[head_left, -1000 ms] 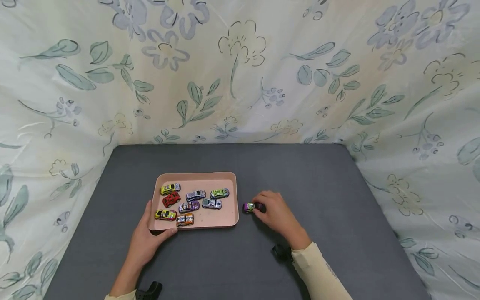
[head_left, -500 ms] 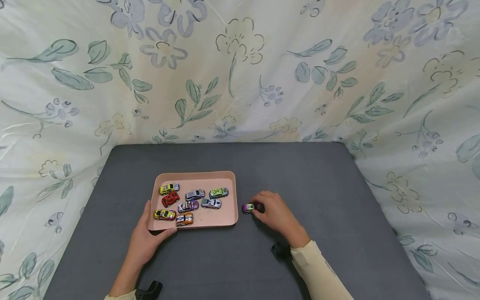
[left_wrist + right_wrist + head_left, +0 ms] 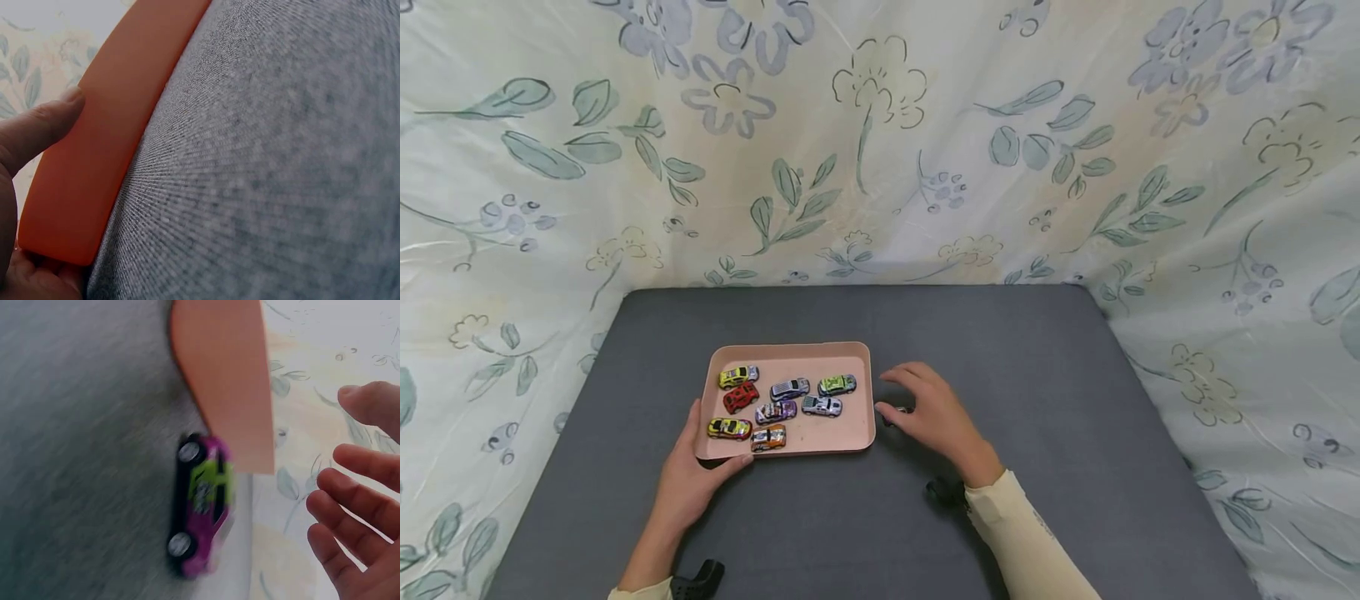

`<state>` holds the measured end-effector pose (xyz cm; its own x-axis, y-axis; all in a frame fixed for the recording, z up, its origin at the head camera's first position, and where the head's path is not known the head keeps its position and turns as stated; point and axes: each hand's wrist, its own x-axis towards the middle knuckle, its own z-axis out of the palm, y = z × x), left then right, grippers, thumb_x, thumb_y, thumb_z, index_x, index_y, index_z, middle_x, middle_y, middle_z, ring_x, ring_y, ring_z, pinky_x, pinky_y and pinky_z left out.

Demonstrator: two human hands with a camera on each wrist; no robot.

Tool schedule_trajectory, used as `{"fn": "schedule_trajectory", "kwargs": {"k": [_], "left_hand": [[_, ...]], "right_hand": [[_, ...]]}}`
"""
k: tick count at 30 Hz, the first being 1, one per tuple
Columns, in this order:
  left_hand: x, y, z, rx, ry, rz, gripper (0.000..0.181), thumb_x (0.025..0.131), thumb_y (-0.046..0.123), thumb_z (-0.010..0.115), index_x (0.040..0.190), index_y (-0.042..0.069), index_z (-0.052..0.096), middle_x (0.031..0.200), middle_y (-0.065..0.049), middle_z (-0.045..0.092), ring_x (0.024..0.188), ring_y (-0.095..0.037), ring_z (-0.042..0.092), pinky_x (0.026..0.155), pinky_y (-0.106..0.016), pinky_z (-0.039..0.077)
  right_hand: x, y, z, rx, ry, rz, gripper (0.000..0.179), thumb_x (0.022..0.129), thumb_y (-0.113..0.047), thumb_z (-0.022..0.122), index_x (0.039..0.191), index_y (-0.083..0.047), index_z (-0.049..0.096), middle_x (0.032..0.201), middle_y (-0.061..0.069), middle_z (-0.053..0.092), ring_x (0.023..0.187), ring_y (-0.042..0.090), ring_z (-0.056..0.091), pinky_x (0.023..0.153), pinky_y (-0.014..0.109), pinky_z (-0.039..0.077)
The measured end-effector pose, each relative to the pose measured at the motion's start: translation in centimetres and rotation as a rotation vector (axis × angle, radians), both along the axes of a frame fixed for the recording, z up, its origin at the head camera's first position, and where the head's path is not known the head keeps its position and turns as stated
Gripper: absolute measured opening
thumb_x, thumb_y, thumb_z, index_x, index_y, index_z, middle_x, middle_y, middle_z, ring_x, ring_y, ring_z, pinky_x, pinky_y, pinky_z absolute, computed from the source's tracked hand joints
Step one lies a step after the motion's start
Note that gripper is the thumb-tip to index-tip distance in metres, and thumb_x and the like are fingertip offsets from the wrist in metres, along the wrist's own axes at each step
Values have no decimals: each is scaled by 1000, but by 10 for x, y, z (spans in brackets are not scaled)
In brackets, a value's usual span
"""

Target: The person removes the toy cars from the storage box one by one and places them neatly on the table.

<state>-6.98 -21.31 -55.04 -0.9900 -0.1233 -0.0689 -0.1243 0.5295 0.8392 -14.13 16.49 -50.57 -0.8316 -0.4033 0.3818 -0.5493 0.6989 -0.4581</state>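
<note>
At lower left of the frame, the left hand [image 3: 691, 477] clamps the corner of a pink tray [image 3: 831, 437] bearing eight toy cars [image 3: 777, 412]. Just beyond its right end, a purple-and-green car [image 3: 203, 509] stands on the grey desk [image 3: 1000, 333]. The right hand [image 3: 934, 417], pinching it a moment ago, now has its grip apart: apparently released, still outside the tray.

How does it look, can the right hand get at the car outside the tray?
Probably yes: the right hand is free and close to the car, with nothing visible between them, though the tray sits near the car's end.
</note>
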Motion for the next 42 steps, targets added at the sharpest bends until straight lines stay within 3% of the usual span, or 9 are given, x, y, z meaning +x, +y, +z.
{"fn": "schedule_trajectory", "kwargs": {"k": [8, 18, 28, 42], "left_hand": [[0, -1, 0, 2, -7, -4, 130, 76, 42, 90, 165, 18, -1, 164, -25, 20, 150, -45, 20, 114, -66, 21], [0, 0, 0, 8, 0, -8, 130, 76, 41, 91, 165, 18, -1, 164, -26, 21, 149, -45, 21, 114, -66, 21], [0, -1, 1, -1, -1, -6, 129, 76, 42, 91, 165, 18, 0, 163, -26, 21, 149, -46, 21, 113, -66, 22], [4, 3, -1, -5, -4, 10, 129, 75, 41, 92, 165, 20, 1, 163, -27, 23, 149, -47, 22, 113, -66, 22]], "right_hand": [[-7, -19, 8, -2, 38, 18, 41, 85, -32, 84, 122, -17, 71, 121, -4, 64, 114, 12, 58, 96, 36, 52], [-8, -38, 9, -16, 21, 49, 37, 87, -30, 82, 121, -17, 71, 122, -4, 64, 116, 12, 58, 97, 35, 51], [-16, -55, 2, -39, 15, 128, 36, 89, -29, 81, 119, -12, 71, 117, -2, 66, 109, 11, 58, 92, 35, 52], [-18, -73, -14, -18, -14, 161, 34, 87, -26, 82, 116, -10, 73, 111, -2, 68, 105, 10, 61, 93, 31, 51]]}}
